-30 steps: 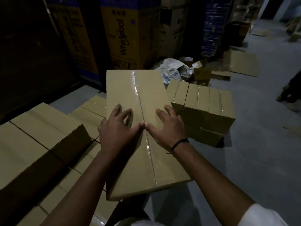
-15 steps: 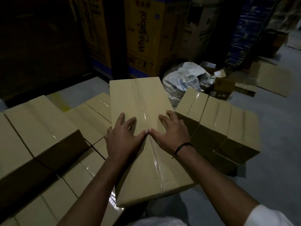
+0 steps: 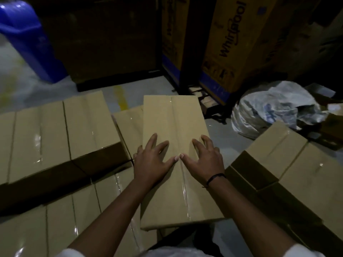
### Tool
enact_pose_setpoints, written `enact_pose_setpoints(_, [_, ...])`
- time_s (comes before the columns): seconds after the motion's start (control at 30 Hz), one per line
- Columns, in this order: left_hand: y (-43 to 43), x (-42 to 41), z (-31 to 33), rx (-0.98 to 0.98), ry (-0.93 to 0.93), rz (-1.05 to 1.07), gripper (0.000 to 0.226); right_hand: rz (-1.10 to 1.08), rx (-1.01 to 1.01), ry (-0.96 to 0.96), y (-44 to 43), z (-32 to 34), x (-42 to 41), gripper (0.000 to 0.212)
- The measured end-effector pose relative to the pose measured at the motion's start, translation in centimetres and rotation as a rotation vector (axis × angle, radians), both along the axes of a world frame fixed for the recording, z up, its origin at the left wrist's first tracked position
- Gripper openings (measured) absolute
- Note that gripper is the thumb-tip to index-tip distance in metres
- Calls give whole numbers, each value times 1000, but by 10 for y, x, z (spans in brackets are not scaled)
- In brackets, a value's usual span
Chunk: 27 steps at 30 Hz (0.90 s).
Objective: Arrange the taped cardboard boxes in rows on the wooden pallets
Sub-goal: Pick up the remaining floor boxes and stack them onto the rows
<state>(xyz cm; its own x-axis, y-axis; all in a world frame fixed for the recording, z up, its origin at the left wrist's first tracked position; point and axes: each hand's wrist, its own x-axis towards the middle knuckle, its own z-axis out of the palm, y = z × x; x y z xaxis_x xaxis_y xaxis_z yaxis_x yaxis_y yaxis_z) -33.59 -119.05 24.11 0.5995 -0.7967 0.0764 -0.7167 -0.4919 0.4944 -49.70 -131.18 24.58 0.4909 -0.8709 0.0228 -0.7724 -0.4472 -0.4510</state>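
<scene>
A long taped cardboard box [image 3: 174, 119] lies lengthwise in front of me, its tape seam running down the middle. My left hand [image 3: 151, 161] and my right hand [image 3: 205, 160] press flat on its top with fingers spread, thumbs almost touching at the seam. To the left, a raised row of taped boxes [image 3: 61, 132] sits on a lower layer of boxes [image 3: 61, 227]. More taped boxes [image 3: 289, 164] stand in a group at the right. No pallet wood shows beneath the boxes.
Tall Whirlpool cartons [image 3: 232, 43] and a dark carton [image 3: 104, 39] stand behind. A crumpled plastic bag [image 3: 269, 112] lies on the grey floor at the right. A blue bin [image 3: 27, 41] stands at the far left. Bare floor shows behind the stacked rows.
The view has swung left and the box under my hands now sits closer to the stacked rows. Both hands keep the same flat position on its top.
</scene>
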Motion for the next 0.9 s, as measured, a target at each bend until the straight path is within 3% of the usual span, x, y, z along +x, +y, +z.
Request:
enact_pose_setpoints(0.53, [-47,-12,-102,167,130,284,72,399,134,148,-103,-108,33,79])
enact_pose_setpoints(0.9, [-85,112,-150,13,141,311,50,448,229,123,-150,-157,168,73])
